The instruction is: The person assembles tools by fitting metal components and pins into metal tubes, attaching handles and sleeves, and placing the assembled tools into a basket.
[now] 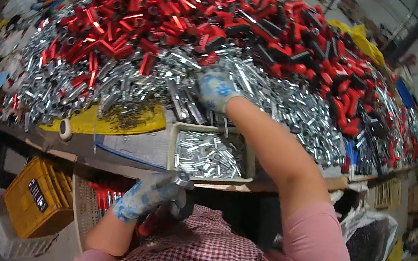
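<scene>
My left hand (145, 196), in a white and blue glove, is close to my body at the table's front edge. Its fingers wrap round a tool with a round silver head (183, 180); a dark and red part below it is partly hidden. My right arm stretches out over the table, and my gloved right hand (217, 90) reaches into the heap of silver metal parts (259, 92). Its fingertips are not clear enough to show what they touch. Just nearer than it stands a pale tray (172, 149) of short silver metal pins (207, 155).
Red tubular pieces (121, 27) and red-and-black handles (290, 39) are heaped at the back. A yellow sheet (136, 121) with small dark bits lies left of the tray. Yellow crates (37, 196) stand lower left. A white sack (376, 236) is at the right.
</scene>
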`<state>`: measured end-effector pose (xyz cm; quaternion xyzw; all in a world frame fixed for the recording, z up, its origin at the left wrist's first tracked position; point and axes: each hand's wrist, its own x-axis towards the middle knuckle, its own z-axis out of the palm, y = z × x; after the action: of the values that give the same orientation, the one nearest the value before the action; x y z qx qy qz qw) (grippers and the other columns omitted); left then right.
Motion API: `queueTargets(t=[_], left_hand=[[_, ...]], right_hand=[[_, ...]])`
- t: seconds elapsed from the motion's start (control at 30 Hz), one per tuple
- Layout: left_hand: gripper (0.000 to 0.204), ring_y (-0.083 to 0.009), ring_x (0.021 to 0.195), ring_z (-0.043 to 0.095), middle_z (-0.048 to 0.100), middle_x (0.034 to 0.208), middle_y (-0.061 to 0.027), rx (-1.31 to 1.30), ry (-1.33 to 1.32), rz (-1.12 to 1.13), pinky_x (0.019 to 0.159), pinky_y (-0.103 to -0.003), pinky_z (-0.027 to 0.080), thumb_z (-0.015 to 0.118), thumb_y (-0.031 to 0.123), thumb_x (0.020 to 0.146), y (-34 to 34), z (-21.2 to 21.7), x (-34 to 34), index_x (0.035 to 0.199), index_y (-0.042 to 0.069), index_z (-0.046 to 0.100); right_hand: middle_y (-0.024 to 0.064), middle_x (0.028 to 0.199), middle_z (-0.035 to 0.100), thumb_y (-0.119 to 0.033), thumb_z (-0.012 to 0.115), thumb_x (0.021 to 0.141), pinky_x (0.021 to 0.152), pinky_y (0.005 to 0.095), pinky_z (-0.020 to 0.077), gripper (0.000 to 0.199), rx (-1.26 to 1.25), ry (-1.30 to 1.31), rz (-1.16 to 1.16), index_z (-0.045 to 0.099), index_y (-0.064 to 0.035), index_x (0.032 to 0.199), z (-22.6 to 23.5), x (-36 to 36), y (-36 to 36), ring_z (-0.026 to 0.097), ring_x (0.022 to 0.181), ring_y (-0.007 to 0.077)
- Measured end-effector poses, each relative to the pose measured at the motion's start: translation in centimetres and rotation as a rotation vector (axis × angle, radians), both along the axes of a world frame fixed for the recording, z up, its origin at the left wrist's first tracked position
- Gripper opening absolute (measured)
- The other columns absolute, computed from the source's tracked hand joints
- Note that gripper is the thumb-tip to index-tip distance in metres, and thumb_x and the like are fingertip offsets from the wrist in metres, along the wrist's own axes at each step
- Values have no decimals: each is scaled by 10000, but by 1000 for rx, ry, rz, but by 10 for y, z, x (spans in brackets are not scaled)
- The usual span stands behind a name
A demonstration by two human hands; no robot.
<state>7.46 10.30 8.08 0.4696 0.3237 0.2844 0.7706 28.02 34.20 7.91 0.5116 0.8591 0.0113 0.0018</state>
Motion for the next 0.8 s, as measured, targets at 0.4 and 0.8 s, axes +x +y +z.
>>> queueTargets(t=[0.4, 0.8], left_hand=[[383, -113, 640, 564, 613, 723, -57, 34, 176, -14, 606, -253, 460, 608, 304, 912, -34, 30, 15, 1132, -10, 598], [279, -379, 934, 641, 657, 1005, -202, 590, 459, -137, 779, -434, 516, 610, 238, 890, -28, 21, 65, 1093, 47, 617]], right_hand=[[144, 981, 707, -303, 693, 795, 782, 332, 539, 343, -616, 776, 57, 688, -63, 1039, 86, 24, -159, 687, 852, 232], [179, 926, 678, -220, 611, 838, 753, 428, 526, 351, -380, 617, 276, 595, -32, 1134, 90, 62, -256, 664, 857, 345]])
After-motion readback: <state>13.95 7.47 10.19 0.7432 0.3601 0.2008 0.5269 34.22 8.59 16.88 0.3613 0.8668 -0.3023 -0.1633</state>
